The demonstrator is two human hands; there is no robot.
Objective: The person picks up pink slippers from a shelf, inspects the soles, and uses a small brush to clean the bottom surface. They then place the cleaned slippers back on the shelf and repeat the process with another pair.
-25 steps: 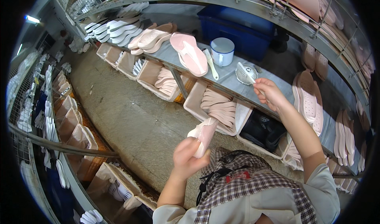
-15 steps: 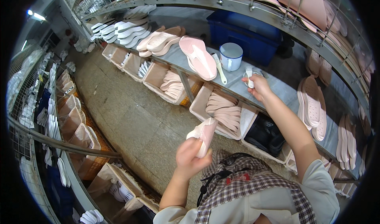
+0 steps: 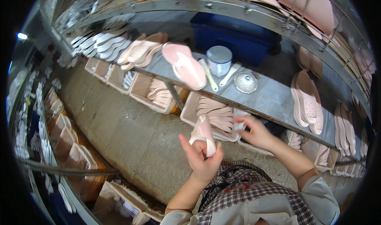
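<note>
a folded pink shoe piece (image 3: 203, 130) is at the middle of the frame, a little below centre. the left hand (image 3: 203, 159) grips it between thumb and curled fingers, the index finger sticking out to the left. the right hand (image 3: 258, 133) is just right of it, fingers bent and blurred beside something whitish; i cannot tell whether they hold it or whether it is bin liner.

half a second ago the right hand had a pale brush (image 3: 230, 75) up at the shelf (image 3: 274, 100). that brush now lies there, right of a blue-rimmed mug (image 3: 219, 62), so the pink piece is out of its reach and both hands are near each other. a second brush (image 3: 212, 77) lies left of the mug; a glass dish (image 3: 246, 83) sits to the right.

just behind the hands is a bin of pink pieces (image 3: 217, 114). a dark blue crate (image 3: 238, 36) stands at upper centre.

the checked apron (image 3: 264, 185) at lower centre carries a red mark, unreadable; i can make out no labels.
</note>
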